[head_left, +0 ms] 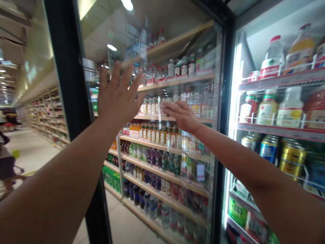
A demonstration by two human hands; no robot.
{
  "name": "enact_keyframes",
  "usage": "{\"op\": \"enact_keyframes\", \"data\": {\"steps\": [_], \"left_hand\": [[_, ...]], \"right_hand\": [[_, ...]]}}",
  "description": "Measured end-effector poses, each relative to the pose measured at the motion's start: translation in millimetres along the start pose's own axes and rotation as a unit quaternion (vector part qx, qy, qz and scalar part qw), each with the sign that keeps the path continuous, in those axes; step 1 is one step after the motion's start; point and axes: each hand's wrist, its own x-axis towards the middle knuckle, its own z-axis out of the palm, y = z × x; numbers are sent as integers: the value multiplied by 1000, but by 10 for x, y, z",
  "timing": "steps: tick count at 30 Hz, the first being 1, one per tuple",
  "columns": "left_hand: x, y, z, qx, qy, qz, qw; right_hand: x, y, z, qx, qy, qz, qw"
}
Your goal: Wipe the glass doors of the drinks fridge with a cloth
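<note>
An open glass cooler door with a dark frame stands before me. My left hand is spread flat at the upper left of the pane, fingers apart and pointing up, holding nothing. Farther right and a little lower, my right hand is against or close to the glass. Its fingers lie together and point left. Something whitish shows at the fingertips, too blurred to name; it may be a thin piece in the hand or a reflection. Rows of bottles appear in the pane, some through it and some perhaps mirrored.
On the right, the lit cooler holds bottles and cans on wire-fronted shelves. A small pale label is on the pane. Left of the door frame runs an aisle with stocked shelves and a person.
</note>
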Motion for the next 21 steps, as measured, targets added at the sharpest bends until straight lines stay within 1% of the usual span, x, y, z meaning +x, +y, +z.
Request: {"op": "enact_keyframes", "data": {"steps": [2, 3, 4, 5, 8, 9, 10, 11, 12, 13, 15, 17, 18, 21], "left_hand": [[-5, -7, 11, 0, 3, 5, 1000], [-7, -11, 17, -3, 6, 9, 1000], [-10, -14, 22, -7, 10, 12, 1000], [-13, -18, 27, -11, 13, 14, 1000], [-16, -30, 40, -21, 15, 18, 1000], [-15, -32, 42, -22, 14, 18, 1000], [-13, -33, 44, -22, 14, 16, 1000], [-11, -30, 43, -21, 14, 16, 1000], [-8, -25, 40, -21, 16, 13, 1000], [-5, -18, 34, -20, 17, 10, 1000], [0, 3, 18, -18, 15, 6, 1000], [3, 21, 2, -13, 13, 2, 1000], [3, 27, -3, -10, 11, 0, 1000], [4, 29, -8, -6, 8, -4, 1000]], "right_hand": [[52, 129, -12, -3, 71, 107, 992], [71, 154, -11, 0, 94, 137, 986], [80, 151, -4, 5, 104, 145, 984], [82, 127, 4, 11, 97, 134, 986], [86, 95, 19, 34, 39, 59, 997], [102, 145, 16, 36, 38, 60, 997], [130, 235, 11, 35, 56, 84, 994], [169, 362, 7, 30, 83, 123, 988], [218, 514, 8, 23, 125, 177, 976], [276, 677, 16, 17, 150, 217, 964], [421, 982, 61, 5, 176, 278, 944], [610, 1197, 132, -7, 181, 304, 935], [719, 1263, 167, -10, 183, 308, 934], [1061, 1317, 210, 3, 171, 290, 942]]}}
